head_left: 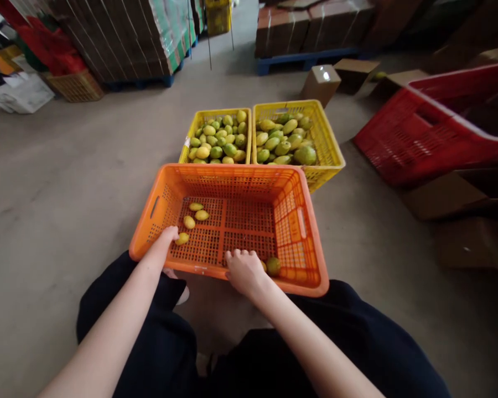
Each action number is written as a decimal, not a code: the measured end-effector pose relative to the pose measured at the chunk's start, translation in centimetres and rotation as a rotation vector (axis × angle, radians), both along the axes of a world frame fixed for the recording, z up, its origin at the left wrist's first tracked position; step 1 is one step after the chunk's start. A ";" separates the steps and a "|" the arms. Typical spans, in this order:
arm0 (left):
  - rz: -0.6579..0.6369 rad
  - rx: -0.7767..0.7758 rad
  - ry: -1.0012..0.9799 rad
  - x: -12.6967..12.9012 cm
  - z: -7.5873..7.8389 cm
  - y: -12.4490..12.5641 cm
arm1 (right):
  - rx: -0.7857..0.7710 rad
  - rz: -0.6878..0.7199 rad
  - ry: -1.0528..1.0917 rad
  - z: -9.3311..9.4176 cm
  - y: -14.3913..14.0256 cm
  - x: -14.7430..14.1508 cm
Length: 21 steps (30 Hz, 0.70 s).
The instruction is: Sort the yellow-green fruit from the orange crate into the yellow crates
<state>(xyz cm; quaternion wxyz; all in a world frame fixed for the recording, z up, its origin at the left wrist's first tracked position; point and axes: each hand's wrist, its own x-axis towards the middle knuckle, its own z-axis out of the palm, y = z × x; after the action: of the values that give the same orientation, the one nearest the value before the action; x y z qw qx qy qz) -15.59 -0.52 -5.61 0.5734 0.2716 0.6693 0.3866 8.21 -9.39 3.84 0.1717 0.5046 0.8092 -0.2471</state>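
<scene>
An orange plastic crate [302, 221] stands on the floor between my knees, with a few small yellow mangoes [195, 214] on its bottom. My left hand [167, 236] reaches over the near left rim, its fingertips against one yellow mango [182, 239]; whether the fingers grip it is hidden. My right hand [243, 270] lies inside the near wall with its fingers curled down over a mango whose edge peeks out at the thumb side. A greenish mango [273, 266] lies just to the right of that hand.
Two yellow crates [332, 146] full of green-yellow mangoes stand side by side right behind the orange one. A tilted red crate [419, 138] and cardboard boxes [444, 196] lie to the right. Stacked cartons on blue pallets [307, 58] line the back.
</scene>
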 end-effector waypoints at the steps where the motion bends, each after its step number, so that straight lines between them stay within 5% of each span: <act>1: 0.021 -0.037 0.021 -0.2 -0.9 0.4 | -0.004 -0.003 -0.014 -0.1 0.2 0.1; 6: 0.216 -0.147 0.107 -0.5 -5.9 3.3 | -0.055 -0.006 -0.035 -0.5 1.8 1.2; 13: -0.021 -0.166 0.412 -1.0 -12.0 6.5 | -0.104 -0.048 -0.151 -1.8 3.6 2.4; 17: -0.180 -0.198 0.514 -0.5 -12.4 6.7 | -0.095 -0.085 -0.092 -1.9 3.7 2.7; 21: -0.334 -0.157 0.453 0.7 -9.6 7.2 | -0.086 -0.212 0.028 -0.8 5.2 4.5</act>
<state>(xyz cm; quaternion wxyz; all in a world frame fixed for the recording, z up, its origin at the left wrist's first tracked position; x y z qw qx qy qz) -14.90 6.70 -15.19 0.4843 0.4123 0.7542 0.1631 12.74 -4.19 3.06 0.1547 0.5759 0.7424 -0.3052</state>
